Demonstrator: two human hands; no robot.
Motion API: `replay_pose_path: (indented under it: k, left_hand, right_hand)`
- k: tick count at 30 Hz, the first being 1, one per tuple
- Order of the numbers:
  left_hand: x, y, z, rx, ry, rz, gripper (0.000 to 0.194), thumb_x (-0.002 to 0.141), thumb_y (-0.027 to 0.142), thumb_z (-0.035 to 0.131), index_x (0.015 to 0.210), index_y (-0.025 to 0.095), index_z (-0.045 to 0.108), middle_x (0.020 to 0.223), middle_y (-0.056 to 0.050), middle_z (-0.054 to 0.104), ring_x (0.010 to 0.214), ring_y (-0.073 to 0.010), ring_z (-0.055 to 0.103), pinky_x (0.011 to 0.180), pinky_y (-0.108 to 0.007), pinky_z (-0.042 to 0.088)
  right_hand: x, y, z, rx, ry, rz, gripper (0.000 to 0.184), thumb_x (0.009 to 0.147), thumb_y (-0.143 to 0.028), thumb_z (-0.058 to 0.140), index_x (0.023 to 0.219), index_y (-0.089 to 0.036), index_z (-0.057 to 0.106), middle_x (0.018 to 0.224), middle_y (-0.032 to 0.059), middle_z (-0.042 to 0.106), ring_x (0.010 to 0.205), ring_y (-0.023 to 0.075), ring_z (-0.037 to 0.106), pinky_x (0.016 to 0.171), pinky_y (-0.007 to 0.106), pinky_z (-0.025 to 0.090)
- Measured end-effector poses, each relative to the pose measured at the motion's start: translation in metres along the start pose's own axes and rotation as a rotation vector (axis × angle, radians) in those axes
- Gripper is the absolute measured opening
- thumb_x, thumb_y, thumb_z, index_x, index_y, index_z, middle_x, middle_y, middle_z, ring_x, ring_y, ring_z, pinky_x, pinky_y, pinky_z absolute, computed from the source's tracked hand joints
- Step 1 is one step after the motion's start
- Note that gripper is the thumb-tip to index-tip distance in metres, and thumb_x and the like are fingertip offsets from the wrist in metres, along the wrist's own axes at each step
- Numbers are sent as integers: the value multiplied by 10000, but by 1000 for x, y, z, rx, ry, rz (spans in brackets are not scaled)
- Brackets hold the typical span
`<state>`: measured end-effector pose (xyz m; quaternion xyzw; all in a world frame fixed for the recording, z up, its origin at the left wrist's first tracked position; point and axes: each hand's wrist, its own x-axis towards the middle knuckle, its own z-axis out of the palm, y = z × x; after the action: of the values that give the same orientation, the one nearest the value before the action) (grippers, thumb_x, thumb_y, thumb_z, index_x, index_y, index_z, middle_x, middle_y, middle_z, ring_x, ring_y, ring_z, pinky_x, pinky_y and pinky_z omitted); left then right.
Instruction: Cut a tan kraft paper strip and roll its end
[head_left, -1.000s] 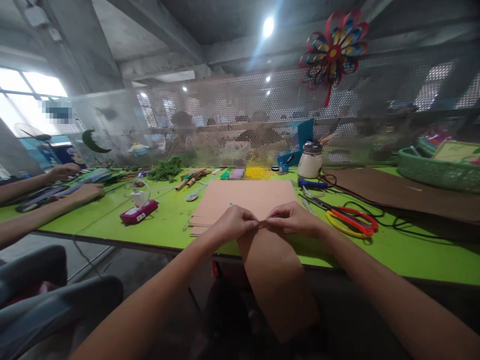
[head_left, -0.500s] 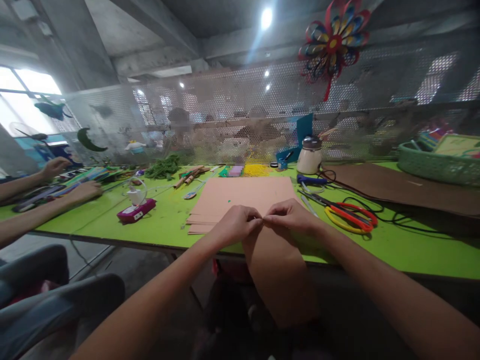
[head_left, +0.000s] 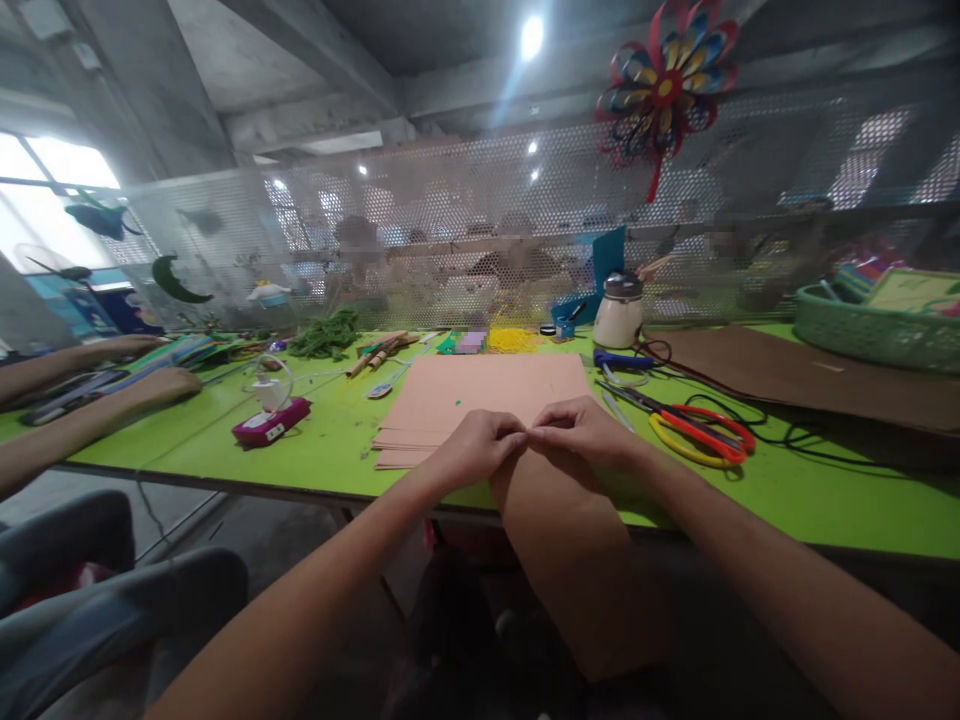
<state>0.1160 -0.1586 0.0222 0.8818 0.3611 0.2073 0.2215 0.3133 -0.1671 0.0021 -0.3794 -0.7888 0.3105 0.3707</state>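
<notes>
One long lime-green table (head_left: 330, 430) cuts across the middle of the frame, in a raw concrete room with a bright lamp (head_left: 532, 38) glaring up top. Behind it runs a see-through mesh screen (head_left: 450, 200), and a loopy red, blue and gold flower (head_left: 666, 90) hangs upper right. Near the center, the left hand (head_left: 480, 440) and right hand (head_left: 581, 428) almost touch, thumbs and fingertips on both pinching the top of a sheet of brown paper (head_left: 577, 550). It's smooth, slightly bent, and droops past the table edge toward the lower middle. Just beyond sits a flat pinkish paper stack (head_left: 487, 385), corners a bit uneven. Red-and-yellow-handled scissors (head_left: 660, 406) lie off to the right. Can't see the pinched bit, fingers cover it, and the bottom end gets lost in shadow. Somebody else's arms (head_left: 97, 425) and a green basket (head_left: 870, 325) get chopped off at the sides.
</notes>
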Motion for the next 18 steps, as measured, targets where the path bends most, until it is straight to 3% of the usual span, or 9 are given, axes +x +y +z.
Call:
replay_pose_path:
  k: [9,14,18]
  left_hand:
    - [-10,-6,-3,-130,-86,-98,339,805,367,464,844,111,682,725,-19,648,637,-123,520,546,-185,353]
    - [-24,-9,-9,-64,-99,-99,305,805,315,440,691,109,634,606,12,568,585,-99,471,518,-177,312]
    - [-27,-10,-11,-86,-110,-123,284,797,318,454,705,109,623,619,5,578,582,-99,486,529,-179,328]
  right_hand:
    - [1,5,3,32,27,69,266,731,-358,609,696,-106,684,621,23,608,585,117,497,536,217,351]
    - [1,4,4,50,32,82,261,719,-350,613,655,-103,668,574,5,561,549,99,450,512,212,321]
    - [1,3,5,46,7,62,269,719,-363,614,671,-105,672,588,7,568,555,98,450,519,211,325]
